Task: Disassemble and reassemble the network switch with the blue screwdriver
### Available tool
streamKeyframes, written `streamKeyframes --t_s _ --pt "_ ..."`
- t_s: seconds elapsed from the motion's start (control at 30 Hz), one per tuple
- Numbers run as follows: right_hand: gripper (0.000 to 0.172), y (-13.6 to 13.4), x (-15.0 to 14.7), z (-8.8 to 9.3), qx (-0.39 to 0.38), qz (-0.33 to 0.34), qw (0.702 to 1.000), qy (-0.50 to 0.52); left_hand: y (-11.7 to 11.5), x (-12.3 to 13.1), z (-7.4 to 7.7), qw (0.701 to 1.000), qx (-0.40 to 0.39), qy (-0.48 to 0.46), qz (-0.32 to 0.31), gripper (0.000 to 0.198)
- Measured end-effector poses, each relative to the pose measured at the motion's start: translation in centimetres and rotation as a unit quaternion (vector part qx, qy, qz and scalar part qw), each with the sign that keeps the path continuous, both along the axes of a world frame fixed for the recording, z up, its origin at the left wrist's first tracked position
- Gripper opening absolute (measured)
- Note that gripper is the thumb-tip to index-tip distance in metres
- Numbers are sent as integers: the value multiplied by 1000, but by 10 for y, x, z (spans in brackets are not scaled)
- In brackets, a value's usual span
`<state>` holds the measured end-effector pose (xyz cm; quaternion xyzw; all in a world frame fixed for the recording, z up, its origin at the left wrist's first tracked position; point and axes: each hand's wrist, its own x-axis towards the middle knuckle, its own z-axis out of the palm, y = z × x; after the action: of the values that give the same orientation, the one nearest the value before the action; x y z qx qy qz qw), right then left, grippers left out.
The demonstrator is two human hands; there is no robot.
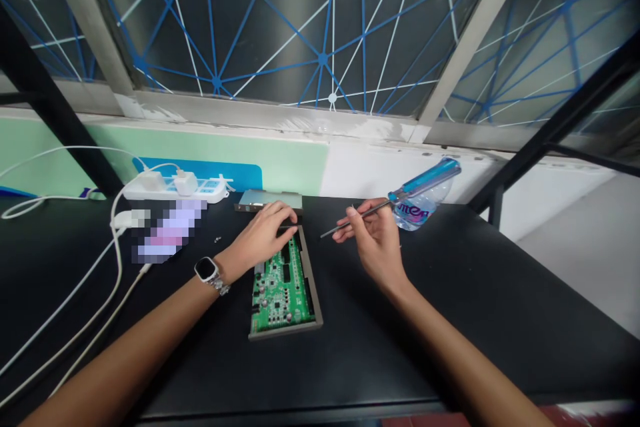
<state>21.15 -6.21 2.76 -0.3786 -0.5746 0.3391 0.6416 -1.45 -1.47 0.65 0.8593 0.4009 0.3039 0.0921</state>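
A green circuit board (280,287) lies in a grey metal tray (314,287) on the black table. My left hand (265,230), with a watch on its wrist, rests curled on the board's far end, fingertips pressing at its top edge. My right hand (373,233) hovers to the right of the board, pinched on a screwdriver (400,197) with a blue transparent handle; its tip points left and down toward the board but stays above the table.
A grey metal cover (270,200) lies just behind the board. A white power strip (175,188) with plugs and white cables (117,247) occupies the back left. Small screws (219,238) lie left of my hand. A plastic water bottle (417,207) lies behind my right hand.
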Motion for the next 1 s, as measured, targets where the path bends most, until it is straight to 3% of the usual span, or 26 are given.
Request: streamKeyframes --t_s 0.2,0.53,0.83,1.0 --pt "24 2 -12 -6 -34 40 995 -82 16 -15 -16 998 -41 -19 -43 28" --pt "14 55 -63 40 26 125 947 -294 10 -15 -15 999 -31 -37 3 26" --pt "12 72 -70 12 40 101 941 -320 11 -15 -13 997 -12 -79 16 25" --pt "11 75 -67 7 37 109 948 -298 10 -13 -14 991 -41 -129 9 27"
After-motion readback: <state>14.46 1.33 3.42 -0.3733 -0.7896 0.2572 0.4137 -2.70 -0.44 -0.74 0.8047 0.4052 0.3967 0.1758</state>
